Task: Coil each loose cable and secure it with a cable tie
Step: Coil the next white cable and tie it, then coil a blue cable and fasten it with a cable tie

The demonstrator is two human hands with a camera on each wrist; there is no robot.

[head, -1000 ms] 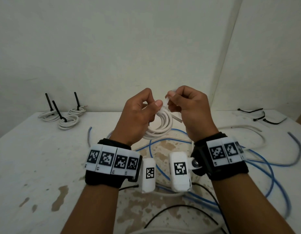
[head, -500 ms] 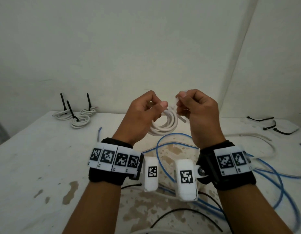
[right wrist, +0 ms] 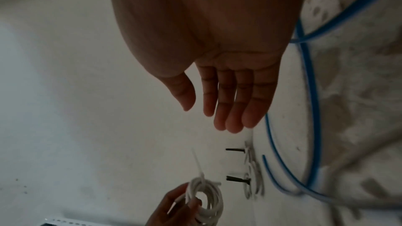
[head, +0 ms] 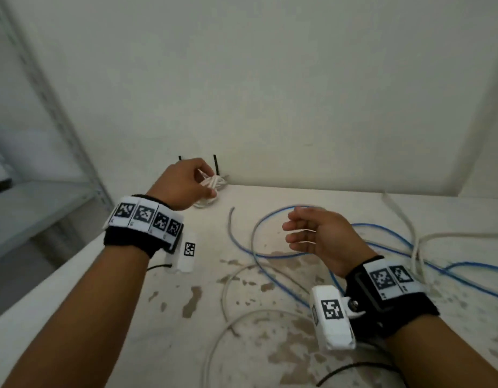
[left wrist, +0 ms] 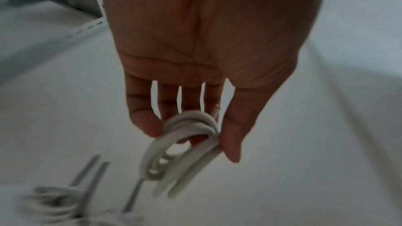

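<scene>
**Left hand holds white coil at far table edge; right hand free**

1. Left hand (head: pixel 186 183): reaches toward the far left part of the table (head: pixel 102 317). Thumb and fingers pinch a white coil (left wrist: pixel 185 145) of several loops. In the right wrist view, a pale tie (right wrist: pixel 196 166) wraps the coil, and its tail sticks out from the bundle.

2. Right hand (head: pixel 317 236): hovers above the middle of the table. Fingers are straight and close together, thumb apart, palm bare. It holds nothing and touches nothing.

3. Tied coils (right wrist: pixel 252 174): more white coils lie on the table against the wall (head: pixel 270 79), just beyond the left hand. Each carries a black tie (head: pixel 215 165) with its tail upright. The head view shows two black tails; the hand hides part of this group, so the count of coils cannot be told.

4. Loose cables: a blue cable (head: pixel 270 254) runs in wide curves across the middle and right of the table, under the right hand. A grey cable (head: pixel 228 287) arcs near the front centre, and a white cable (head: pixel 415 242) lies at the right. A black cable (head: pixel 351 369) crosses the near edge.

5. Containers: a metal shelf (head: pixel 32 208) stands left of the table. A dark item rests on it at the picture edge; it is too blurred to identify.
</scene>
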